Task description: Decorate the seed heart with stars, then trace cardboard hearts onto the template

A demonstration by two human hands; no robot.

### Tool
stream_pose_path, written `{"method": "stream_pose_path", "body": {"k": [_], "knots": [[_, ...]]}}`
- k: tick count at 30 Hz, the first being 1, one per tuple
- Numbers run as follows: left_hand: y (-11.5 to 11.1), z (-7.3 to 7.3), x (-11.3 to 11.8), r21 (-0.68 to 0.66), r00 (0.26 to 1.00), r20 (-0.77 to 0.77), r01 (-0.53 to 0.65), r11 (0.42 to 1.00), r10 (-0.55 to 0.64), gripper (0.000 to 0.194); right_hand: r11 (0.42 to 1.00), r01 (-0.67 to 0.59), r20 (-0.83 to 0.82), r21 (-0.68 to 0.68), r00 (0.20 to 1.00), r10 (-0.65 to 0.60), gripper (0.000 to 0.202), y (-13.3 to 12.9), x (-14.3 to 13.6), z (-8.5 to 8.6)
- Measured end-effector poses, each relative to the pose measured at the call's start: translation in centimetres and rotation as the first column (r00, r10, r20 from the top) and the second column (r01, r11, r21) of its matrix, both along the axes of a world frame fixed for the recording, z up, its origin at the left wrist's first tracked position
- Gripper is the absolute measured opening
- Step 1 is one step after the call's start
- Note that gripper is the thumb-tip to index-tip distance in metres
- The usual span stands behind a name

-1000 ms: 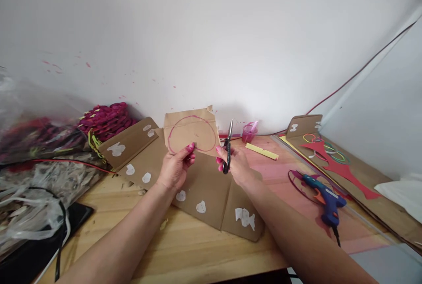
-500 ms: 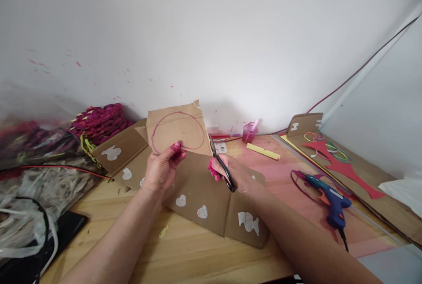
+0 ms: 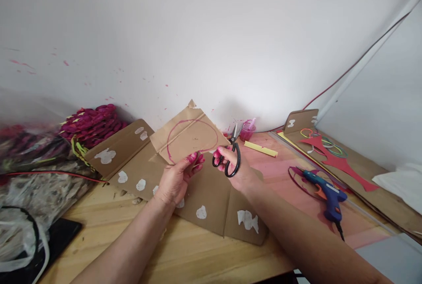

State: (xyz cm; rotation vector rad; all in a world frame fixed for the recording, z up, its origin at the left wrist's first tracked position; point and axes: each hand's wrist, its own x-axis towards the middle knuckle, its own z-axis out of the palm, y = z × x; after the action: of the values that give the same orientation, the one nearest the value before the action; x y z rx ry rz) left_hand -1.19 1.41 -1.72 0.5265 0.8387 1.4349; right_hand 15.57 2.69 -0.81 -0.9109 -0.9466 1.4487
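A piece of brown cardboard [image 3: 191, 132] with a pink oval drawn on it is raised in front of me. My left hand [image 3: 180, 174] pinches its lower edge between thumb and fingers. Black-handled scissors [image 3: 234, 156] are in my right hand [image 3: 235, 167], at the cardboard's right corner, with the blades pointing up and slightly parted. My right fingertips are at or near the cardboard's lower right edge; contact is unclear. Beneath both hands lies a large folded cardboard sheet [image 3: 211, 191] with white patches.
A blue glue gun [image 3: 329, 196] lies on the right, near a red cutout [image 3: 343, 163] and coloured rings. Behind are a pink cup [image 3: 247, 131] and a yellow strip [image 3: 261, 148]. Magenta bundles [image 3: 92, 125], plastic bags and cables crowd the left.
The marked cardboard has turned clockwise and shifted right. The scissors have swung upright within my right hand, and both hands have come closer together. The view has shifted slightly.
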Motion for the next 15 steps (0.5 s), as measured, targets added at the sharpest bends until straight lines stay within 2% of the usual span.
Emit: {"method": "stream_pose_path", "body": {"k": [4, 6, 9, 12, 15], "knots": [[-0.3, 0.2, 0.2, -0.049, 0.993, -0.038, 0.109, 0.993, -0.111, 0.029, 0.990, 0.138, -0.080, -0.004, 0.987, -0.138, 0.039, 1.0, 1.0, 0.4], [0.0, 0.9, -0.7, -0.015, 0.998, -0.010, 0.069, 0.998, -0.069, 0.031, 0.980, 0.198, -0.085, 0.021, 0.977, -0.196, 0.036, 1.6, 1.6, 0.6], [0.9, 2.1, -2.7, 0.052, 0.998, 0.000, -0.060, 0.997, 0.060, 0.031, 0.959, 0.274, -0.069, 0.070, 0.960, -0.270, 0.033, 2.3, 2.4, 0.8], [1.4, 2.5, -4.0, 0.046, 0.989, -0.146, 0.000, 0.999, 0.007, 0.043, 0.950, 0.296, -0.037, 0.099, 0.955, -0.294, 0.034, 2.4, 2.6, 1.0], [1.2, 1.9, -3.5, -0.020, 0.961, -0.265, 0.077, 0.997, -0.080, 0.047, 0.958, 0.260, -0.002, 0.125, 0.965, -0.262, 0.034, 1.9, 2.2, 1.0]]}}
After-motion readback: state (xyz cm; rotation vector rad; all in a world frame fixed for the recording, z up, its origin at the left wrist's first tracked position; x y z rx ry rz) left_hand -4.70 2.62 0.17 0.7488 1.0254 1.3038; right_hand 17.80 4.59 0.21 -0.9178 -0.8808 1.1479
